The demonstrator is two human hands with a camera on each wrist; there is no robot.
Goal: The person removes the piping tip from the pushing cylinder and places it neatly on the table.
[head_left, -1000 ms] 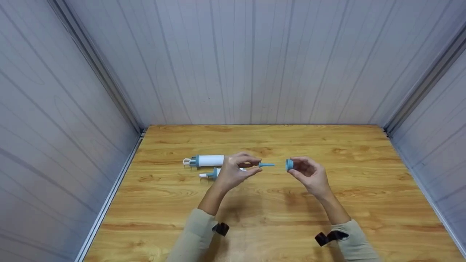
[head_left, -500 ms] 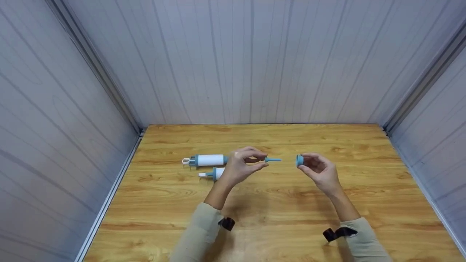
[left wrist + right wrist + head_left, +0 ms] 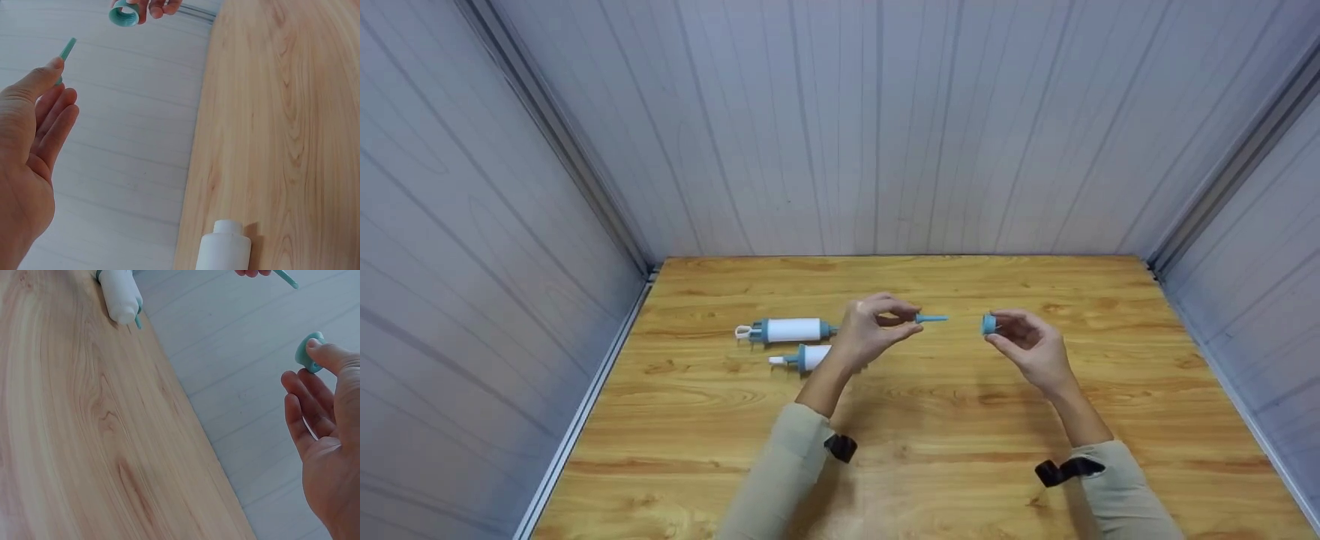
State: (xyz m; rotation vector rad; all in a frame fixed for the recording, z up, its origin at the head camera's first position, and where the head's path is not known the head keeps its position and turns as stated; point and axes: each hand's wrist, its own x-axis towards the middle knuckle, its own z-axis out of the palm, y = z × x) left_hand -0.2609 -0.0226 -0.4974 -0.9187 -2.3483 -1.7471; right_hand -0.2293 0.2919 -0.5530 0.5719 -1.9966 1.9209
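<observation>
My left hand [image 3: 870, 330] pinches a slim teal nozzle [image 3: 934, 318] between thumb and fingertips, its narrow tip pointing right. Across a gap, my right hand [image 3: 1039, 349] pinches a teal screw ring [image 3: 988, 324]; threads show inside the ring [image 3: 124, 16] in the left wrist view. Both parts are in the air above the table, apart from each other. Left of my hands lie two white syringe-like tubes with teal fittings, the farther tube [image 3: 793, 330] and the nearer tube [image 3: 815, 357]. My left arm partly covers the nearer one. A bare white neck [image 3: 228, 227] shows in the left wrist view.
The wood-grain table [image 3: 930, 465] meets a pale panel wall [image 3: 877, 135] at its far edge. Side panels [image 3: 457, 300] with metal rails stand to the left and right. Black wrist mounts [image 3: 840, 448] sit on both sleeves.
Both hands have moved right and farther away over the table, still pinching the nozzle and the ring. More of the farther tube has come into view. Both tubes stay in place.
</observation>
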